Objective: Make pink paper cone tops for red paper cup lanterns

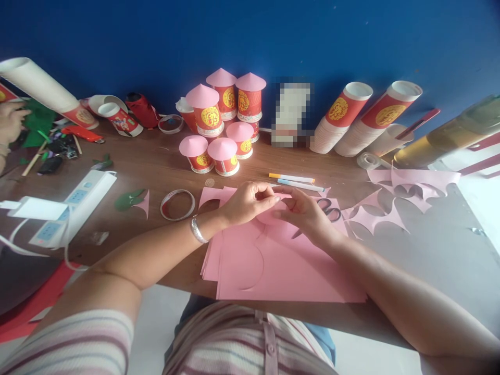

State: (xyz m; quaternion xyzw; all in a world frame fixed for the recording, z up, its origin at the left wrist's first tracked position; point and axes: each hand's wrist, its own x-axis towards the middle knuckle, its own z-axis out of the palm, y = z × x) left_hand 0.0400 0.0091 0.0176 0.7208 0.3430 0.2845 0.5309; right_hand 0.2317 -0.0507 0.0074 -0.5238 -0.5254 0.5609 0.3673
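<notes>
My left hand, with a silver bracelet at the wrist, pinches the upper edge of a small pink paper piece. From the other side my right hand grips the same piece, its fingertips close to those of the left. The piece looks curved, and fingers hide part of it. Beneath both hands lies a stack of pink paper sheets, the top one marked with a drawn circle. Dark-handled scissors rest on the stack, partly behind my right hand. Two markers lie just beyond it.
Red paper cups with pink cone tops stand at the back. Stacked cups lean right of them. Pink offcuts lie right; a tape roll and power strip are left. Another person's hand shows at far left.
</notes>
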